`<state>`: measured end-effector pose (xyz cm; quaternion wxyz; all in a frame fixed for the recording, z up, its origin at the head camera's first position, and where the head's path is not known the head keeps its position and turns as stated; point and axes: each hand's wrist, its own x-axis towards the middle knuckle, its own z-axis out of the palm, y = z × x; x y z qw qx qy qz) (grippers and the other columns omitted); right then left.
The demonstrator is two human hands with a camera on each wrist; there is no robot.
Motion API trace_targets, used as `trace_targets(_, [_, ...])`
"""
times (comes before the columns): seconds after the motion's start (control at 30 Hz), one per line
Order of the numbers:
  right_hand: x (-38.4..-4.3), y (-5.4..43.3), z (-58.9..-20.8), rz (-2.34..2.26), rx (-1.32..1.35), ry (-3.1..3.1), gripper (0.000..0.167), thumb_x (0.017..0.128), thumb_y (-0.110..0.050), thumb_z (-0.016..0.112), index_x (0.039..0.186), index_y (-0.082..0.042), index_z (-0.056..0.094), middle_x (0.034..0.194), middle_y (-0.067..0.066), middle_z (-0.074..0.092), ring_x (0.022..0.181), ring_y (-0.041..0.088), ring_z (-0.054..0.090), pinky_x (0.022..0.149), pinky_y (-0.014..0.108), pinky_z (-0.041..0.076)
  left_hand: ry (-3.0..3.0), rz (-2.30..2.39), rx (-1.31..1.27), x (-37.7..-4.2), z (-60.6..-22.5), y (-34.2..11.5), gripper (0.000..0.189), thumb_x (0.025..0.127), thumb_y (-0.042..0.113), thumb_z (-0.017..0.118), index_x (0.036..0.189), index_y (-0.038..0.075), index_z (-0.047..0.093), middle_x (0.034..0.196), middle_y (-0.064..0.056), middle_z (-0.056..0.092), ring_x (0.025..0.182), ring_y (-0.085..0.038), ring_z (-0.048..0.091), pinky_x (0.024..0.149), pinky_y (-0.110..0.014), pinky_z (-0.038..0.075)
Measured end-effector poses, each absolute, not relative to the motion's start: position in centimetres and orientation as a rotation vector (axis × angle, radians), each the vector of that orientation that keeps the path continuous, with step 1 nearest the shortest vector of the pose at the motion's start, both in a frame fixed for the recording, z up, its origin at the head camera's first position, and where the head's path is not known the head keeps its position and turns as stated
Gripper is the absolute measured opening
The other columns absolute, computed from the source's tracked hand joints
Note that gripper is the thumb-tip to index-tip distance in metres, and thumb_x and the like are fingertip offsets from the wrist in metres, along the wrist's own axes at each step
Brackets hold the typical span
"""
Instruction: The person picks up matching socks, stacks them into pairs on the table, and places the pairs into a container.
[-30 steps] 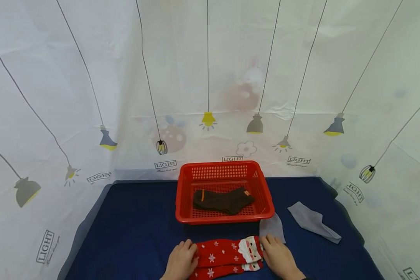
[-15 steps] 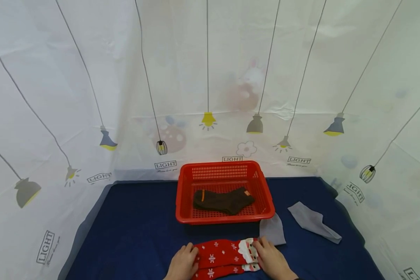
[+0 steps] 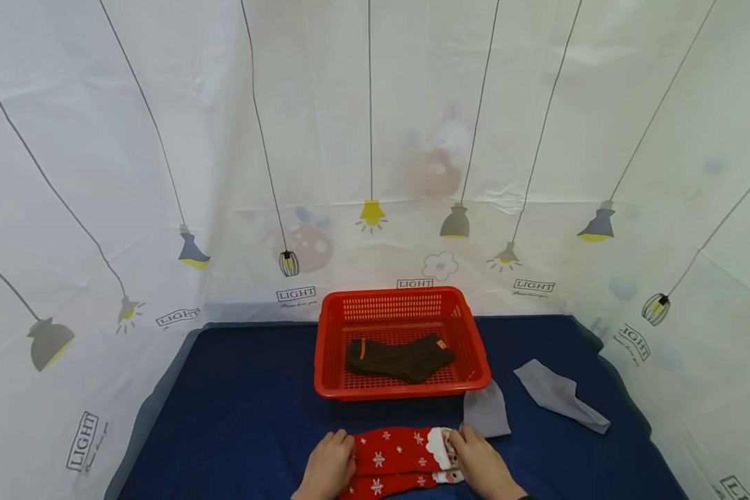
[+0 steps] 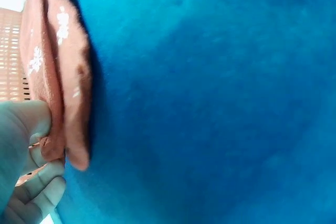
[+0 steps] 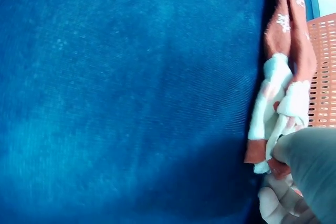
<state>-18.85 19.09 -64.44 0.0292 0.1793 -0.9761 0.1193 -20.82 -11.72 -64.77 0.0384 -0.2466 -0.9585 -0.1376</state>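
Observation:
Two red Christmas socks with white snowflakes lie side by side across the blue cloth, the farther sock [image 3: 390,448] partly over the nearer sock [image 3: 396,483]. Their Santa-face ends are on the right. My left hand [image 3: 328,464] pinches the plain left end of the farther sock; the left wrist view shows thumb and fingers on its fabric [image 4: 39,72]. At the other end, my right hand [image 3: 484,465] pinches the Santa end [image 5: 294,103] between thumb and fingers, covering part of the face. Behind them, a red plastic basket [image 3: 321,361] holds dark brown socks [image 3: 400,357].
One grey sock [image 3: 561,396] lies at the right on the blue cloth [image 3: 237,403]. Another grey sock [image 3: 487,411] lies by the basket's front right corner, just beyond my right hand. A white curtain [image 3: 362,104] with printed lamps surrounds the table.
My right hand has shifted slightly left from the sock's end onto the Santa face, which now looks bunched and partly covered. The left hand has hardly moved.

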Motion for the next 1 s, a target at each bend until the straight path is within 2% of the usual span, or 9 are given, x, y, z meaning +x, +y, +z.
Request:
trace_targets(0.23, [-18.5, 19.4, -63.1, 0.364, 0.543, -2.969, 0.02, 0.077, -0.005, 0.065, 0.091, -0.014, 0.054, 0.075, -0.004, 0.042, 0.06, 0.01, 0.044, 0.051, 0.026, 0.037, -2.913, -0.468, -0.755, -20.3, -63.7, -12.0, 0.02, 0.071, 0.011, 0.068, 0.067, 0.021, 0.05, 0.067, 0.009, 0.04, 0.056, -0.005, 0.036, 0.05, -0.02, 0.033])
trace_targets(0.57, [-17.7, 19.8, -62.4, 0.426, 0.523, -3.008, 0.023, 0.076, -0.006, 0.067, 0.094, -0.014, 0.054, 0.075, -0.005, 0.04, 0.06, 0.007, 0.039, 0.052, 0.024, 0.034, -2.919, -0.538, -0.753, -18.7, -63.0, -12.3, 0.023, 0.07, 0.008, 0.067, 0.066, 0.021, 0.048, 0.064, 0.01, 0.037, 0.055, -0.005, 0.033, 0.051, -0.02, 0.032])
trace_targets(1.0, [-17.4, 19.7, -63.8, 0.426, 0.495, -3.102, 0.025, 0.076, -0.01, 0.07, 0.094, -0.013, 0.052, 0.077, -0.002, 0.038, 0.058, 0.01, 0.039, 0.05, 0.025, 0.033, -3.014, -0.483, -0.737, -17.9, -64.6, -12.2, 0.018, 0.067, 0.009, 0.067, 0.068, 0.019, 0.051, 0.067, 0.007, 0.039, 0.055, -0.007, 0.033, 0.049, -0.022, 0.032])
